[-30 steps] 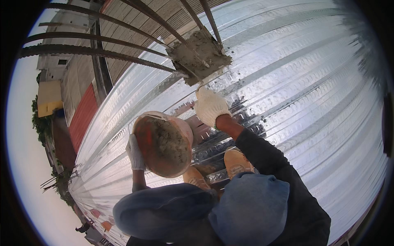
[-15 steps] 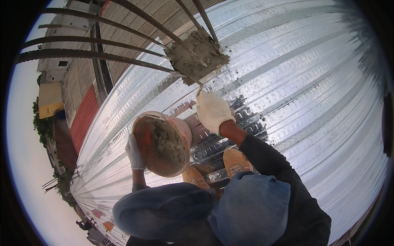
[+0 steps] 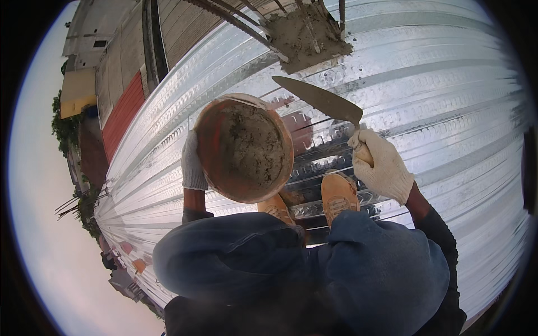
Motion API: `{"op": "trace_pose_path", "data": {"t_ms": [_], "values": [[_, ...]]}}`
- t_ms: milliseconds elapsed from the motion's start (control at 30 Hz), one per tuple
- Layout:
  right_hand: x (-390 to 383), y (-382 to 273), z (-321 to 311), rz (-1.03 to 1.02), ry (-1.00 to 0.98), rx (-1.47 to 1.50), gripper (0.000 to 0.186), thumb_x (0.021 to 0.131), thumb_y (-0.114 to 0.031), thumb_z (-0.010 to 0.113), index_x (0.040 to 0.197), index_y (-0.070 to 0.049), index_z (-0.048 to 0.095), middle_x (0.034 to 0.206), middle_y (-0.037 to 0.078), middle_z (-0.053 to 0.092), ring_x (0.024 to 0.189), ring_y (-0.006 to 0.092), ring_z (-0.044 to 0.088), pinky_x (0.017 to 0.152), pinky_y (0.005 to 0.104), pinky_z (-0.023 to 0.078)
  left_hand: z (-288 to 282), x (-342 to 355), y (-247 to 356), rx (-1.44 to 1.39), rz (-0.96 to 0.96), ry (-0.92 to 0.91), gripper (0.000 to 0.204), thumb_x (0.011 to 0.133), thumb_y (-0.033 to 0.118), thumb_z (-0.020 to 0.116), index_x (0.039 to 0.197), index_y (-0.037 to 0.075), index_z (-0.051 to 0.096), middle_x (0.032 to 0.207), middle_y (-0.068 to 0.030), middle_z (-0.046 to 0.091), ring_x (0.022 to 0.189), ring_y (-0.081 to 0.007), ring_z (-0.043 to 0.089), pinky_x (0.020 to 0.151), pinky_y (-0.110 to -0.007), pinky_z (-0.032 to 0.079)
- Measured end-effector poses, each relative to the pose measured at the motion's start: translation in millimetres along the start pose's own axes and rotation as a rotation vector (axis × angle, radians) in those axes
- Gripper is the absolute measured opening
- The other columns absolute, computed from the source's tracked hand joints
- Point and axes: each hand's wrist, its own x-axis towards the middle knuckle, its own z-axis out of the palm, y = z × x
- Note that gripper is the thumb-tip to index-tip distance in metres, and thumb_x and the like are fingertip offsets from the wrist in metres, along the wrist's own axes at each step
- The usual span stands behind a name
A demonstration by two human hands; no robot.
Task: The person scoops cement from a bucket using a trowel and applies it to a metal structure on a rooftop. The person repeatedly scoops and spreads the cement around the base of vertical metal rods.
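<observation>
In its pale knitted glove, my left hand (image 3: 193, 162) is closed against the left side of a round bucket (image 3: 209, 154), gripping it; the fingers are partly hidden behind it. Grey wet mortar (image 3: 255, 147) lies inside, and reddish stain shows on the inner wall. My gloved right hand (image 3: 386, 168) is wrapped round the handle of a pointed trowel (image 3: 320, 101). Its blade reaches up and left, apart from the bucket, with its tip below a rough mortar patch (image 3: 305, 38) from which steel bars rise.
Ribbed shiny metal decking (image 3: 443, 101) spreads all around. Several rusty rebars (image 3: 238, 21) slant up at the far side. My shoes (image 3: 339, 196) stand below the trowel, near dark wet ribs. Beyond the decking's left edge are a red roof strip (image 3: 124, 116) and buildings.
My right hand has drawn back from the mortar patch, down and to the right, bringing the trowel blade into full view. The bucket, still in my left hand, appears higher and farther right.
</observation>
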Motion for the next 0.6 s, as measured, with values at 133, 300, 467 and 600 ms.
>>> {"op": "trace_pose_path", "data": {"t_ms": [133,300,467,600], "values": [[-1.4,-50.8,-50.6,0.054,-0.299,-0.32,0.028,0.103,-0.03,0.072,0.11,-0.003,0.068,0.092,0.016,0.07,0.09,0.0348,0.074,0.082,0.047,0.057,42.7,-9.8,26.0,-0.012,-0.008,-0.015,0.052,0.119,0.036,0.06,0.155,-0.001,0.061,0.148,-0.015,0.07,0.13,-0.0223,0.068,0.11,-0.039,0.059],[21.3,-114.8,-69.2,0.078,-0.562,-0.783,0.033,0.102,-0.036,0.075,0.099,-0.003,0.07,0.084,0.015,0.07,0.079,0.0355,0.072,0.077,0.0482,0.058,124.6,-42.3,66.8,0.237,0.076,-0.048,0.048,0.116,0.036,0.066,0.146,-0.002,0.07,0.134,-0.011,0.075,0.123,-0.0171,0.069,0.102,-0.034,0.058],[30.6,-112.1,-56.6,-0.016,-0.658,-0.892,0.03,0.103,-0.031,0.07,0.1,-0.001,0.073,0.081,0.018,0.072,0.078,0.038,0.075,0.077,0.0511,0.059,159.9,-49.2,70.5,0.393,0.212,-0.109,0.053,0.114,0.045,0.068,0.141,0.0,0.075,0.117,-0.0078,0.077,0.107,-0.0148,0.069,0.095,-0.032,0.056],[31.0,-90.4,-29.2,0.032,-0.781,-0.74,0.032,0.105,-0.028,0.065,0.1,0.002,0.074,0.079,0.022,0.072,0.077,0.0408,0.076,0.076,0.0535,0.06,183.5,-51.6,68.9,0.332,0.255,-0.076,0.051,0.113,0.043,0.068,0.137,-0.001,0.077,0.11,-0.0068,0.077,0.101,-0.0127,0.068,0.091,-0.032,0.056]]}}
